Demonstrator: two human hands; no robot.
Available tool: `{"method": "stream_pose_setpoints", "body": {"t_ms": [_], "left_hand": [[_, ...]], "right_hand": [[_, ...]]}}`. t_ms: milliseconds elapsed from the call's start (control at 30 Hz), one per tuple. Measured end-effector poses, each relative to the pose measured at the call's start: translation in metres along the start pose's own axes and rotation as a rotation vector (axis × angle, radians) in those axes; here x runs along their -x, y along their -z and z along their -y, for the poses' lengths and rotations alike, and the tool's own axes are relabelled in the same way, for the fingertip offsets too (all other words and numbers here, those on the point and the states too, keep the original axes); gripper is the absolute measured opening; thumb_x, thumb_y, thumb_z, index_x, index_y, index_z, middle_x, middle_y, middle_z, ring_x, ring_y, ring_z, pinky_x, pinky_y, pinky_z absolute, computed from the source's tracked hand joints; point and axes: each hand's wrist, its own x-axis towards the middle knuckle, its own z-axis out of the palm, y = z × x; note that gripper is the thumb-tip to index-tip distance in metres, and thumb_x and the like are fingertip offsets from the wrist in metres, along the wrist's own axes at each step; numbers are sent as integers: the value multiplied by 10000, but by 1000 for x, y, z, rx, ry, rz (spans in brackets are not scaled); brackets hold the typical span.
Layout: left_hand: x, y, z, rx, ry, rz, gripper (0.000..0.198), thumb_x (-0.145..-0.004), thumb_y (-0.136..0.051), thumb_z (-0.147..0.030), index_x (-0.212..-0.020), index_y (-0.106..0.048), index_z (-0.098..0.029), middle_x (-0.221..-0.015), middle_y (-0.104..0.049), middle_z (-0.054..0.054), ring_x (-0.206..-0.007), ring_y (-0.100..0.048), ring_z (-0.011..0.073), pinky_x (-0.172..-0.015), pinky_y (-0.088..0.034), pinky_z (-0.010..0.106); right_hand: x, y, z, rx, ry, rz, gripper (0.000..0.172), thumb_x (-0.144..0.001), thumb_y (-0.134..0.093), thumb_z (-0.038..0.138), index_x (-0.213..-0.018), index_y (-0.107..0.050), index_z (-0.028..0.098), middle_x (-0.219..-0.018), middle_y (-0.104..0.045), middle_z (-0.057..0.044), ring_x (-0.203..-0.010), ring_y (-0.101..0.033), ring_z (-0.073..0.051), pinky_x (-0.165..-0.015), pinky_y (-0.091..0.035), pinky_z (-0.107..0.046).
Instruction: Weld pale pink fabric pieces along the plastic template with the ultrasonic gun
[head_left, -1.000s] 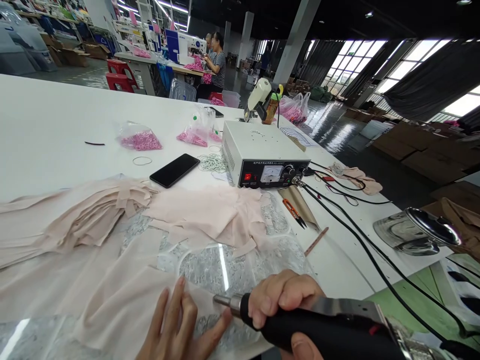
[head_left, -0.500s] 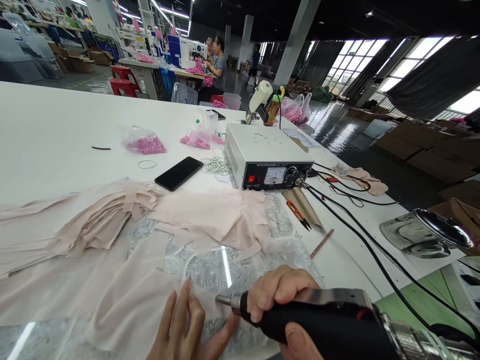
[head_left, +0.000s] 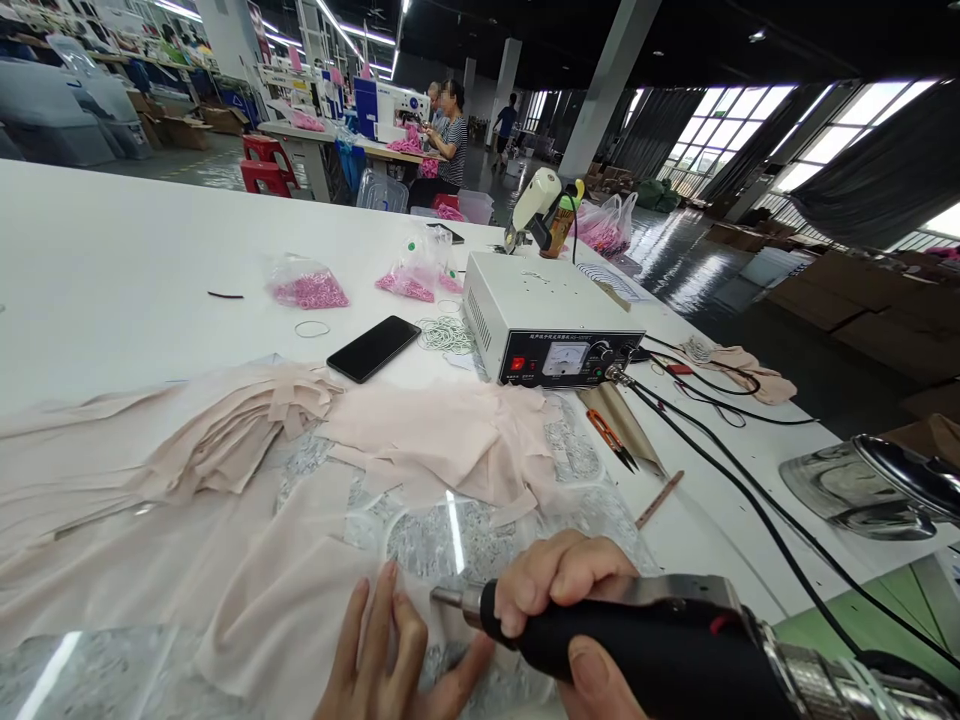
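Observation:
My right hand (head_left: 562, 590) is wrapped around a black hand-held ultrasonic welder (head_left: 637, 645), whose metal tip points left, close to my left fingers. Below the tip lies thin pale pink fabric (head_left: 292, 600); whether the tip touches it I cannot tell. My left hand (head_left: 390, 650) rests on this fabric with its fingers spread, thumb passing under the tip. Farther back are a fanned stack of pale pink fabric pieces (head_left: 225, 435) and a flatter pile of the same cloth (head_left: 442, 430). Clear, grey-patterned sheeting (head_left: 442, 535) shows beneath the fabric.
Behind the fabric stand a welder control box (head_left: 555, 310) and a black phone (head_left: 373, 348). Cables (head_left: 720, 470) run along the right side, near orange thread snips (head_left: 611, 438) and a lidded metal pot (head_left: 855, 490). Bags of pink bits (head_left: 307, 283) lie farther back.
The view has swung slightly left, so the table things sit farther right. Relative to my left hand and the fabric, the welder tip has shifted a little left.

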Motion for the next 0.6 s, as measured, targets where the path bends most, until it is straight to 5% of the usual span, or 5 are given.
{"method": "stream_pose_setpoints", "body": {"t_ms": [400,600], "left_hand": [[-2,5,-3,33,10,26,450,-1083,-417,-286,-1518,-482,-382,-1048,-646,93,-1377,-527,401,-1187,-294,631],[0,5,-3,59,34,30,457,-1085,-402,-336,-1534,-459,-398,-1062,-635,101,-1409,-481,432,-1168,-325,628]], "right_hand": [[-3,-8,-8,-11,54,54,144,-977,-569,387,-1097,-577,308,-879,-632,-22,-700,-659,-183,-646,-585,-360],[-4,-9,-9,28,57,71,104,-987,-555,376,-1060,-566,303,-858,-644,-13,-710,-660,-182,-658,-574,-357]]}}
